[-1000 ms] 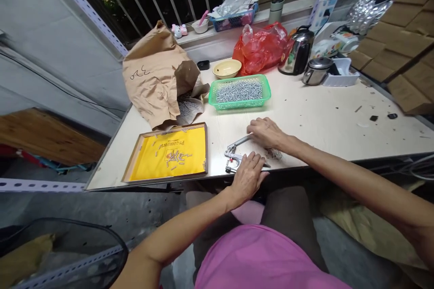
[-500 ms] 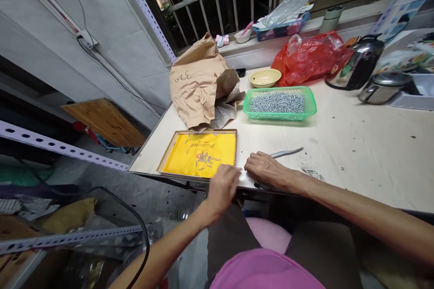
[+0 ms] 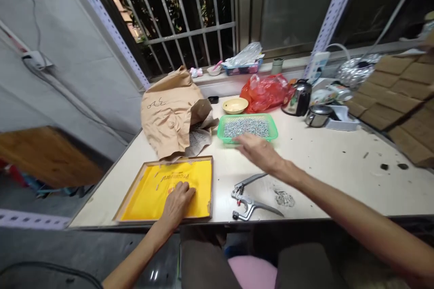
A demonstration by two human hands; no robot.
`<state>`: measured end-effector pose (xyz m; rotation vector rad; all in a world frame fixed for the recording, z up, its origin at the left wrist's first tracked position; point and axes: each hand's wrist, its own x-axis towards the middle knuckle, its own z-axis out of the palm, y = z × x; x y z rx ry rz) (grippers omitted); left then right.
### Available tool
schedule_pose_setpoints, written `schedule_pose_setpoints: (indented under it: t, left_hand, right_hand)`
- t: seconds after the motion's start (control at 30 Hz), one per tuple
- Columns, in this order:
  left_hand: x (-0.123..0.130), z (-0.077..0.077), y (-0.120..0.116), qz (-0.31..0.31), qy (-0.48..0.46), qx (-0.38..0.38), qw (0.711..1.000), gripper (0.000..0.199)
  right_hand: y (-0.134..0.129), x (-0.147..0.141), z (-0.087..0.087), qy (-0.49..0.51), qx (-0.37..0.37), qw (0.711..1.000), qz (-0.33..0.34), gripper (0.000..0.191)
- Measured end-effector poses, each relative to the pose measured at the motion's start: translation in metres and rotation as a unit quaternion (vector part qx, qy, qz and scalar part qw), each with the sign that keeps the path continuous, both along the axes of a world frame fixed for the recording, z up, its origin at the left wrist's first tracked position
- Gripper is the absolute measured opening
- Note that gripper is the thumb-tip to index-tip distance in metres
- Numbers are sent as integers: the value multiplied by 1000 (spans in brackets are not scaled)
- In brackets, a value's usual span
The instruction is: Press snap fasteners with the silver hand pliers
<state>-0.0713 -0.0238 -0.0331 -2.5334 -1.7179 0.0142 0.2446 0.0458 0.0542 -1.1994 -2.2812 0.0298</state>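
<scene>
My left hand [image 3: 179,199] rests on the yellow sheet in a shallow cardboard tray [image 3: 210,189], its fingers curled down over the middle. What lies under the fingertips is hidden; a few small metal pieces show elsewhere in the tray. My right hand [image 3: 257,151] is over the front edge of a green plastic basket [image 3: 273,133], its fingers stretched out to the left and slightly blurred. The basket holds many small silvery metal pieces [image 3: 246,126]. Below that hand, hand pliers [image 3: 249,203] with a spring between the handles lie on the table, touched by neither hand.
A brown paper bag [image 3: 169,113] with metal pieces at its mouth leans behind the tray. Behind the basket are a cream bowl [image 3: 235,105] and a red plastic bag [image 3: 264,92]. A kettle [image 3: 300,97], a metal pot [image 3: 318,116] and stacked cardboard [image 3: 396,99] stand to the right.
My left hand has moved from the table's front edge onto the yellow sheet. The right hand has left the pliers and reached up to the basket. The view has turned right.
</scene>
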Motion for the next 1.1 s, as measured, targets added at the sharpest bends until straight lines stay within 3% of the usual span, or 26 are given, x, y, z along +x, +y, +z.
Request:
schedule_pose_setpoints:
  t: [0.13,0.23,0.3,0.43,0.53,0.67,0.8,0.93,1.1]
  left_hand:
    - [1,8,7,-1,-57,-29,998,21]
    - [20,22,7,84,-199,-62,974,14]
    - [44,33,6,161,-313,-134,926,10]
    - [100,49,1,228,-489,-338,771,23]
    - [129,48,0,240,-517,-407,714,34]
    - [143,32,-2,251,-510,-430,701,40]
    - [146,18,-7,259,-489,-424,717,41]
    - [150,13,-13,275,-465,-422,728,41]
    - [152,11,-13,310,-445,-441,716,37]
  right_hand:
    - [-64,9,-39,-84,-183,979,28,18]
    - [-100,25,-61,-130,-245,961,20,16]
    - [-112,35,-68,-145,-251,957,14,15]
    - [-110,45,-78,-174,-248,953,2,16]
    - [-100,49,-87,-179,-216,960,-5,17]
    - [-91,55,-103,-159,-200,967,4,16]
    - [-87,56,-112,-147,-194,970,8,17]
    - [-89,56,-111,-135,-179,975,6,20]
    - [-92,55,-110,-126,-171,977,-4,21]
